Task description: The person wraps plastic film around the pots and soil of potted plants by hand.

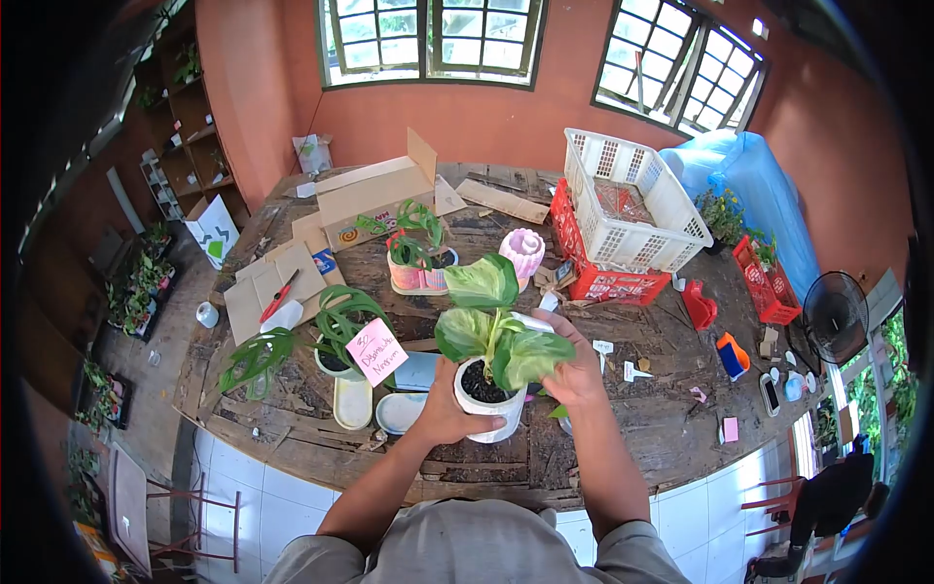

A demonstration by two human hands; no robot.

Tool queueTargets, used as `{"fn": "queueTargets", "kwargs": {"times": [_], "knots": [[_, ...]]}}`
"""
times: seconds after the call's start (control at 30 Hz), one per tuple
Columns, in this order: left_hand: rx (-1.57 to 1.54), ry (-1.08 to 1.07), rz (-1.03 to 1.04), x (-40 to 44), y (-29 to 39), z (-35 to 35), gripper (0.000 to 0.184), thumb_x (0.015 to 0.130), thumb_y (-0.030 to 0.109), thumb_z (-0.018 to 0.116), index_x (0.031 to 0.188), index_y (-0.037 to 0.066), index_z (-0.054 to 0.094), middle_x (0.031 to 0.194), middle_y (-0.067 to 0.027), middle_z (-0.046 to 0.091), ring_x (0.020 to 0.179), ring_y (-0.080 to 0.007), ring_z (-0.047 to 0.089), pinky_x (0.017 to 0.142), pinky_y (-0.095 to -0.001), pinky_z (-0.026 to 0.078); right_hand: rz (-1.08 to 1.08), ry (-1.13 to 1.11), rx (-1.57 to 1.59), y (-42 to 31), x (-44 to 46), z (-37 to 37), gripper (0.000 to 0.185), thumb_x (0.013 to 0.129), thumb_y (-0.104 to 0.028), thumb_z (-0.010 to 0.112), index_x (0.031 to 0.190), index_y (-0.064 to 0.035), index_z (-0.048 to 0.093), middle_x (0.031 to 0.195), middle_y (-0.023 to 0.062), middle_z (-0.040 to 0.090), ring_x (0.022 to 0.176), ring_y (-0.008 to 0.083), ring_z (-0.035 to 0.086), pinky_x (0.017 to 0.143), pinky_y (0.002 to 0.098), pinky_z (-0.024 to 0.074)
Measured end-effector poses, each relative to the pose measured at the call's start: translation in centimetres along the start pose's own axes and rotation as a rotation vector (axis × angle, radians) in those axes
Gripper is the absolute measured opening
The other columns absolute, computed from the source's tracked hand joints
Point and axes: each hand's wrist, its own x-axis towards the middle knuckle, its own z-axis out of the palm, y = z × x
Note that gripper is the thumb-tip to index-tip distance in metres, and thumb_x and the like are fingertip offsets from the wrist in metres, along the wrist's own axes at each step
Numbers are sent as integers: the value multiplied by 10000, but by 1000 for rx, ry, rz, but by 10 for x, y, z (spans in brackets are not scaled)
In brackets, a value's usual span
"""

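Near the worktop's (671,433) left edge, a red cutter (280,295) lies slantwise on cardboard (251,313); farther right, a plant bearing a pink note (377,352) and two trays, one pale green (352,403) and one bluish (397,414), crowd the left hand (444,409). That forearm slants in over the near edge; its grip clasps the white pot (492,420), thumb across the front. The pot sits by the near edge's middle, mouth up, axis roughly upright; I cannot tell whether it touches the worktop. Its leaves (484,282) point left, right and toward the far edge. The right hand (580,378) bends inward behind the right leaf, its grip too hidden to judge. Beyond, scattered labels (634,371) leave open room toward the right edge; the crate (644,236) occupies the far right corner.
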Motion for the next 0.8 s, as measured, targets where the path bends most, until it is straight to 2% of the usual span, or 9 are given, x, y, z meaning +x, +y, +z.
{"fn": "queueTargets", "kwargs": {"times": [0.07,0.17,0.27,0.33,0.4,0.57,0.67,0.73,0.8], "knots": [[-342,-72,-114,3,18,-1,965,467,180,870,1248,-21,341,1143,-116,505,1055,-199,509,950,-351,378,44,51,24,-6,-6,1,391,792,-121,620,1146,20,531,1118,194,580,1019,283,588,887,427,486],[-342,-9,-50,5,21,2,958,466,181,873,1224,-35,329,1124,-128,500,1046,-196,511,939,-346,390,98,87,93,-16,-16,8,354,797,-43,584,1139,35,538,1086,181,595,989,274,597,888,407,479],[-209,46,-43,8,12,3,963,486,219,875,1215,-38,301,1147,-166,506,1052,-231,530,927,-352,414,154,42,106,-17,-28,2,370,784,-64,569,1139,38,540,1078,184,597,980,283,594,905,421,456],[-198,63,-40,11,17,4,961,493,240,874,1200,-51,292,1146,-180,503,1057,-230,528,925,-343,418,71,153,49,-10,-40,14,398,767,-138,596,1111,55,546,1051,182,602,966,275,589,904,388,446],[-93,135,0,14,28,6,964,497,257,873,1195,-49,283,1139,-183,506,1054,-229,530,920,-342,422,42,145,54,-9,-41,19,395,758,-128,598,1101,61,552,1052,181,602,977,270,585,920,390,435],[-67,-10,54,11,19,-3,1155,513,212,854,1334,-97,103,1228,-210,428,1155,-272,450,1010,-362,321,26,83,63,-15,-31,12,355,798,-68,556,1125,70,539,1064,185,603,980,268,592,904,395,447],[-175,-131,-43,12,15,-13,1151,508,207,851,1351,-73,118,1269,-201,391,1185,-274,419,1022,-372,302,108,46,95,-15,-23,4,351,798,-69,556,1118,74,540,1050,182,607,973,262,596,885,390,460],[-282,-152,-114,17,13,-24,1128,469,231,868,1331,-50,197,1271,-190,395,1186,-268,420,1021,-375,306,129,60,83,-8,-19,1,352,796,-75,562,1115,72,542,1040,178,609,958,256,600,869,384,468],[32,-193,-44,17,-1,-30,1079,433,262,884,1277,-38,283,1252,-179,430,1163,-252,451,1003,-369,332,152,82,71,-1,-16,-2,353,793,-82,567,1111,70,545,1030,173,612,943,251,603,852,379,475]]}}
